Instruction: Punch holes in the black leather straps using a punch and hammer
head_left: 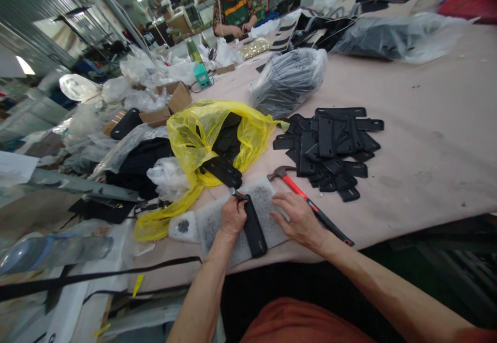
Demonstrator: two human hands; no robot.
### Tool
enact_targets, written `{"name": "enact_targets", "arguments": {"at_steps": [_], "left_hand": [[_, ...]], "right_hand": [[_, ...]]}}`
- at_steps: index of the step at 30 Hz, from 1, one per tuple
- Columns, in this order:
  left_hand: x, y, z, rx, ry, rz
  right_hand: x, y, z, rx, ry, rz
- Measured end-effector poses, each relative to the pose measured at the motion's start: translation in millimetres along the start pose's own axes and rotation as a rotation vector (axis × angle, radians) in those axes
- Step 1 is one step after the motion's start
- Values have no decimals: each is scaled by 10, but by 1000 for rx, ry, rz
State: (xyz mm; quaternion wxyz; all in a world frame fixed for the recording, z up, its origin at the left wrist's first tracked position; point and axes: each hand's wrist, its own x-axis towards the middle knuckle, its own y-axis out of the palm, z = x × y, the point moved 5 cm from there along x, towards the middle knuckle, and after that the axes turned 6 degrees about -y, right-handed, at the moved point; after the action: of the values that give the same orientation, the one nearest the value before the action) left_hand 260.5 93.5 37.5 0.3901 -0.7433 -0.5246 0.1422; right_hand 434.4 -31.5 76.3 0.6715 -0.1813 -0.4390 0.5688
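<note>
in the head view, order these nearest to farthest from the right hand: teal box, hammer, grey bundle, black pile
1. Hammer: right beside the right hand, along its outer side.
2. Black pile: beyond the hammer, ahead and to the right.
3. Grey bundle: farther ahead, behind the pile.
4. Teal box: far ahead and off to the left.

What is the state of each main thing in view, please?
Left hand: closed on metal tool
Right hand: open, fingers bent
Black strip: lying on pad
Hammer: lying on table
Yellow bag: open, partly filled
Black pieces: loosely heaped
Cardboard box: open
</note>
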Motion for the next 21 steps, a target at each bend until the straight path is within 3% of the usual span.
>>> {"name": "enact_targets", "arguments": {"at_steps": [2, 5, 7, 9, 14, 16, 18, 21], "left_hand": [[-9, 11, 13, -9, 4, -5], [-15, 28, 24, 1, -2, 9], [-15, 28, 24, 11, -13, 15], [-15, 18, 15, 14, -21, 16], [-28, -21, -37, -15, 20, 3], [-32, -34, -49, -37, 41, -8], [-33, -38, -50, -47, 49, -11], [-34, -36, -38, -44, 37, -1]], "right_hand": [[-129, -167, -270, -202, 214, -39], [-288, -246, -590, -366, 424, 128], [-337, -226, -694, -305, 513, 221], [-357, -179, -726, -93, 647, 249], [-416, 92, -515, 941, 1096, 235], [-406, 81, -425, 1055, 1209, 216], [-287, -103, -349, 974, 1196, 142], [153, -691, -84, 753, 890, -52]]}}
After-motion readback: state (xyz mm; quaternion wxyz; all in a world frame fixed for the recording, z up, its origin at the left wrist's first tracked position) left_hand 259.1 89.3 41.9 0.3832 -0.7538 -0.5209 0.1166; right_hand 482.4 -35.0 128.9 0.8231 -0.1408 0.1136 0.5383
